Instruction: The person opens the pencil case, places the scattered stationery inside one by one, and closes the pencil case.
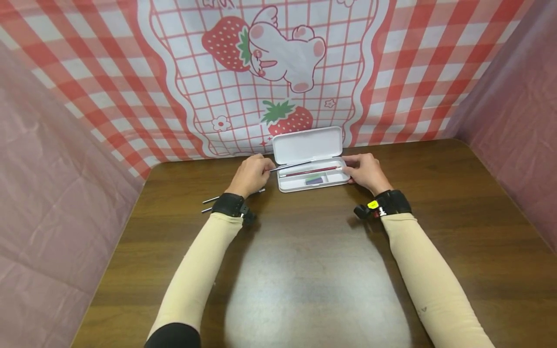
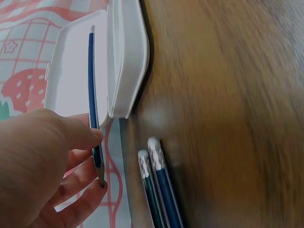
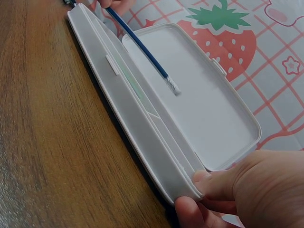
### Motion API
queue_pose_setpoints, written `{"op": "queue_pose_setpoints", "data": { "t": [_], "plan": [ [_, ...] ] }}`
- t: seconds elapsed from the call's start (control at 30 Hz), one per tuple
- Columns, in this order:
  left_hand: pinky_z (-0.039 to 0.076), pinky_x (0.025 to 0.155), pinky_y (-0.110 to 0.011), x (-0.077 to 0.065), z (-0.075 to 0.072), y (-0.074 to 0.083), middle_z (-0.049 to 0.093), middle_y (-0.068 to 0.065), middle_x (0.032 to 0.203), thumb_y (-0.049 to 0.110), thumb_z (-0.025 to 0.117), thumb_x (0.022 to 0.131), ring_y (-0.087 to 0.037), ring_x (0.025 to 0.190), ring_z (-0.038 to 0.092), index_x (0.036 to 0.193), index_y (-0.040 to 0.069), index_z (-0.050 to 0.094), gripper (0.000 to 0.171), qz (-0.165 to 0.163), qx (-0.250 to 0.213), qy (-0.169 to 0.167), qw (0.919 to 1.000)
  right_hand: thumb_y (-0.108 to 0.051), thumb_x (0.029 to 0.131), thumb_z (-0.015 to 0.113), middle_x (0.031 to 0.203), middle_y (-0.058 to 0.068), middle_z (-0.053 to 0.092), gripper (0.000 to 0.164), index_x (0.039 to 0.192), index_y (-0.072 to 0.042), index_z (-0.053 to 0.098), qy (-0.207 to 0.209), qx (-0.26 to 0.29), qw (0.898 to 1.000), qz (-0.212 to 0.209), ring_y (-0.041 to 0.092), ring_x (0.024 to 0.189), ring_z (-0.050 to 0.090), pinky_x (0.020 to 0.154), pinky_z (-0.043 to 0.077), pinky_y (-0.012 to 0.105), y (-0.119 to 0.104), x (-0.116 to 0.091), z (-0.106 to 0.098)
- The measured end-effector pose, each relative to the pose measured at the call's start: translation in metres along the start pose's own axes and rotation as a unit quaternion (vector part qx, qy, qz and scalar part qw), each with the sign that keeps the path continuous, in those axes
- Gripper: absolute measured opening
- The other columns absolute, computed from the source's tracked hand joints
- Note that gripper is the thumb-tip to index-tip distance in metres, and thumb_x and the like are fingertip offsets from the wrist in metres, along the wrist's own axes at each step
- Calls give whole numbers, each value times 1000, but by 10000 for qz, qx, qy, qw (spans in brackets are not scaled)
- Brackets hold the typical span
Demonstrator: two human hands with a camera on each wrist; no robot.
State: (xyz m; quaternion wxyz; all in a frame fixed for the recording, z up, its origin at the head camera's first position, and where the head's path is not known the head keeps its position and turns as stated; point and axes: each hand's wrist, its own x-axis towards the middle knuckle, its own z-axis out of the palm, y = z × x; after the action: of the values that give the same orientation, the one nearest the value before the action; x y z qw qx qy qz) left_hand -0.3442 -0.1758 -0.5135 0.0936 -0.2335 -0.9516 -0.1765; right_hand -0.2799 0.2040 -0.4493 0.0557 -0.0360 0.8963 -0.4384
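Note:
My left hand pinches a blue pencil near its sharpened end, between thumb and fingers. Its white eraser end points right, over the open white pencil case. The case lid leans back against the cloth. At the case's right end, my right hand holds the wall, thumb at the inner rim and fingers outside. Inside lies a red pencil along the long compartment. An eraser, green and dark, sits in the small front compartment.
Two dark pencils, one green and one blue, lie side by side on the wooden table, partly under my left wrist. Behind the case hangs a red-checked cloth with strawberry prints. Pink cloth flanks both sides.

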Motion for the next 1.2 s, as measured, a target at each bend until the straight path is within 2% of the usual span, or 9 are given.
{"op": "queue_pose_setpoints", "data": {
  "t": [0.17, 0.4, 0.43, 0.53, 0.63, 0.67, 0.93, 1.2],
  "plan": [
    [61, 87, -42, 5, 5, 10, 75, 1, 104, 11, 74, 97, -21, 100, 73, 116, 22, 87, 25, 143, 33, 55, 9999, -11, 109, 71, 123, 28, 73, 46, 153, -1, 67, -25, 37, 10000, 9, 4, 64, 66, 61, 55, 17, 0, 0, 0],
    [62, 93, -46, 12, 10, 28, 77, -5, 108, 12, 74, 100, -29, 105, 75, 118, 18, 87, 23, 201, -160, 73, 9996, -11, 109, 70, 119, 27, 73, 46, 153, -1, 67, 14, 48, 10000, -21, 4, 63, 67, 61, 54, 18, 1, 1, 0],
    [63, 95, -47, 12, 4, 36, 77, -7, 109, 10, 74, 99, -30, 107, 76, 118, 16, 87, 24, 203, -92, 44, 9997, -11, 108, 71, 119, 27, 73, 46, 153, -1, 68, 14, 47, 10000, -19, 4, 63, 67, 61, 54, 18, 1, 1, 0],
    [64, 98, -48, 15, 7, 42, 79, -9, 111, 9, 73, 100, -32, 111, 76, 118, 16, 87, 23, 260, -100, 73, 9996, -11, 108, 71, 120, 27, 74, 46, 153, -1, 68, 9, 56, 10000, -11, 4, 63, 67, 60, 55, 18, 1, 1, 0],
    [64, 99, -48, 19, 12, 44, 79, -7, 111, 9, 72, 101, -31, 112, 76, 118, 17, 87, 23, 361, -43, 120, 9993, -11, 108, 71, 117, 26, 74, 46, 153, -2, 68, 11, 57, 10000, -11, 4, 62, 67, 60, 55, 18, 1, 1, 0],
    [64, 100, -47, 23, 19, 40, 78, -6, 110, 11, 71, 102, -31, 113, 76, 118, 20, 87, 23, 412, -83, 162, 9990, -12, 108, 71, 116, 25, 74, 46, 153, -2, 68, 6, 55, 10000, -15, 4, 63, 67, 60, 54, 19, 1, 1, 0],
    [63, 94, -38, 37, 27, 45, 76, 0, 112, 18, 70, 107, -22, 109, 74, 121, 24, 86, 23, 535, 269, 129, 9981, -13, 109, 71, 114, 24, 74, 46, 153, -3, 68, 3, 28, 10000, -13, 5, 64, 67, 61, 55, 19, 1, 1, 0],
    [63, 100, -43, 34, 29, 56, 76, -4, 115, 13, 71, 108, -28, 115, 75, 124, 23, 85, 23, 364, 83, 16, 9993, -12, 109, 70, 127, 30, 73, 47, 154, -2, 67, -30, 68, 10000, 49, 3, 64, 68, 62, 56, 17, 1, 1, 0]
  ]
}}
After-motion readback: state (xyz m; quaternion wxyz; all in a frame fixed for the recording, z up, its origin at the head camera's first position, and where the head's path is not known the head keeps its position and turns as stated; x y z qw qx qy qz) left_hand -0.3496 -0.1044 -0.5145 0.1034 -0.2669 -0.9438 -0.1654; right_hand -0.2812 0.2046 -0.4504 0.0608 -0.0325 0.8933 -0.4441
